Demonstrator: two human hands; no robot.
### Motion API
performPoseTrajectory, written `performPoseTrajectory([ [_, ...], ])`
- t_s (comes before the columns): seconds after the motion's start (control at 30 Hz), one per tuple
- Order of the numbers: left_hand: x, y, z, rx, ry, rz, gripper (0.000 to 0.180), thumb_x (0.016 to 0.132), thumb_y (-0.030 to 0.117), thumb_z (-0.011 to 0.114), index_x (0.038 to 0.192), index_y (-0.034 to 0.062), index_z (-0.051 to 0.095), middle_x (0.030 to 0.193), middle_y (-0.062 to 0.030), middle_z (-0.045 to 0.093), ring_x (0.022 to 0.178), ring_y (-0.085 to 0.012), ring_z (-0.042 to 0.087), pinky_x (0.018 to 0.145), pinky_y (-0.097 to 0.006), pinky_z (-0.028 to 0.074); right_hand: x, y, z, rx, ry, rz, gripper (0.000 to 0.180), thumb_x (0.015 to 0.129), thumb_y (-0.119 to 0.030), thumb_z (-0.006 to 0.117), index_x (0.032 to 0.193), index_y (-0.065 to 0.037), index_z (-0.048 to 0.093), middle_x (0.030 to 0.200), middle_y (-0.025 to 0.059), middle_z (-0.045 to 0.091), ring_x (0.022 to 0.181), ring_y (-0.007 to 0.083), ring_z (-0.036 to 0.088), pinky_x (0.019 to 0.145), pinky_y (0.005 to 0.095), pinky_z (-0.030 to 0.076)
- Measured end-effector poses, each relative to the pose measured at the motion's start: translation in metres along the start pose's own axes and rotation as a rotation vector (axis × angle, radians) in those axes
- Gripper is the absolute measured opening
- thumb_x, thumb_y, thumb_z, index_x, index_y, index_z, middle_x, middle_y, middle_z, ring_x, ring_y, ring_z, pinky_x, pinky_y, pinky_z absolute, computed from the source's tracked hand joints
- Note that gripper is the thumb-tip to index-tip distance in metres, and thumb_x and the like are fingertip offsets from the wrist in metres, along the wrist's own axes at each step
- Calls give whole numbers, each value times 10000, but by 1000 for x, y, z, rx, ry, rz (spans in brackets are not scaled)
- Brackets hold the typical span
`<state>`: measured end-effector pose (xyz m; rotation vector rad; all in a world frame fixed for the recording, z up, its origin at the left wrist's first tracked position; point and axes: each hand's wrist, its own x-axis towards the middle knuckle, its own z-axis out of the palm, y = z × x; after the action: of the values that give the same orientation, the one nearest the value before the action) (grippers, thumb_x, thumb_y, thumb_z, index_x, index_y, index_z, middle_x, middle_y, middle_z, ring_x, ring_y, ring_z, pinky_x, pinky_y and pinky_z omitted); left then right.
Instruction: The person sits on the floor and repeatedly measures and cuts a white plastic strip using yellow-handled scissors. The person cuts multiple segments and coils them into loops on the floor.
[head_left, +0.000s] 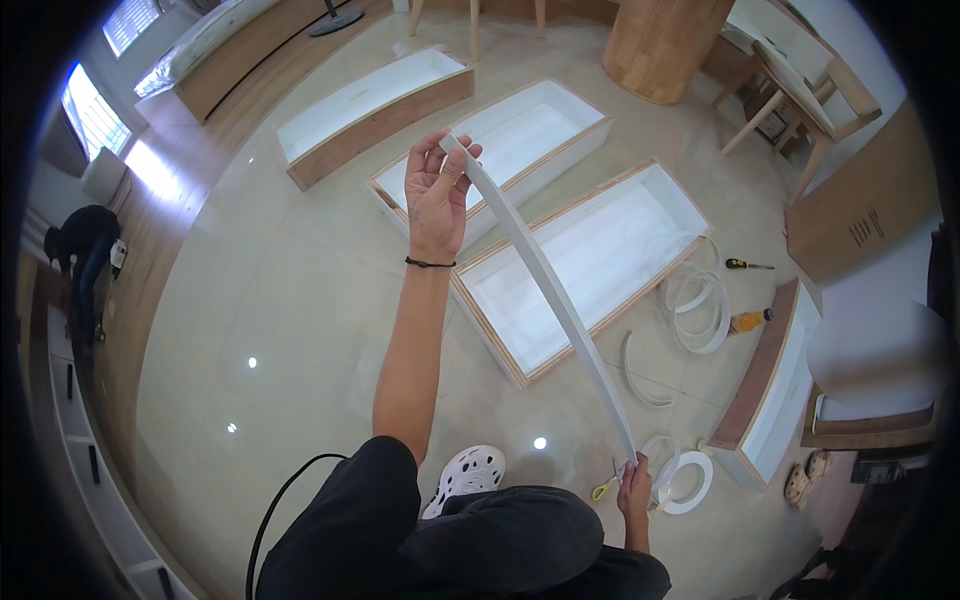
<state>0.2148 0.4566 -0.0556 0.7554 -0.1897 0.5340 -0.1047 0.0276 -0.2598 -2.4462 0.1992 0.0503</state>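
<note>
A long, narrow white strip (545, 275) runs slantwise in front of me, held at both ends. My left hand (437, 195), a dark cord round its wrist, pinches the far upper end between thumb and fingers. At the near lower end, my right hand (635, 488) is closed round the strip. Beside the right hand lie yellow-handled scissors (602, 490) and a white ring-shaped roll (690, 484) on the floor. Beneath the strip is a shallow wooden box (590, 270) with a white inside. A second such box (545, 120) lies behind it, partly covered by my left hand.
A third box (380, 105) lies farther left, another (765, 380) at right. Loose coils of white strip (705, 310), a curved offcut (632, 375), a screwdriver (750, 264) and an orange bottle (748, 320) are on the tiles. A person (82, 250) bends over at far left.
</note>
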Motion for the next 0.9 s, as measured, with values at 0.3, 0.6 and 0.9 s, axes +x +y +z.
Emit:
performPoseTrajectory([
  [0.3,9,3,-25,136,-1,43,282,887,48,681,1149,49,577,1005,-112,677,941,-244,689,787,-323,584,0,-13,-9,-37,-65,-97,209,1008,-187,448,982,-4,547,623,140,568,565,322,595,533,418,444],
  [0.6,14,-1,-32,179,22,49,276,879,39,687,1140,35,598,1011,-125,682,937,-246,691,797,-318,582,2,-28,-16,-44,-106,-42,324,980,-119,476,1294,-42,445,681,202,606,605,396,614,556,470,461],
  [0.9,17,4,-43,209,28,37,231,894,16,658,1115,34,596,1045,-131,680,968,-212,672,832,-306,559,14,-18,-23,-163,-42,-87,200,991,-170,465,1104,-27,548,695,213,624,630,405,627,569,480,459],
])
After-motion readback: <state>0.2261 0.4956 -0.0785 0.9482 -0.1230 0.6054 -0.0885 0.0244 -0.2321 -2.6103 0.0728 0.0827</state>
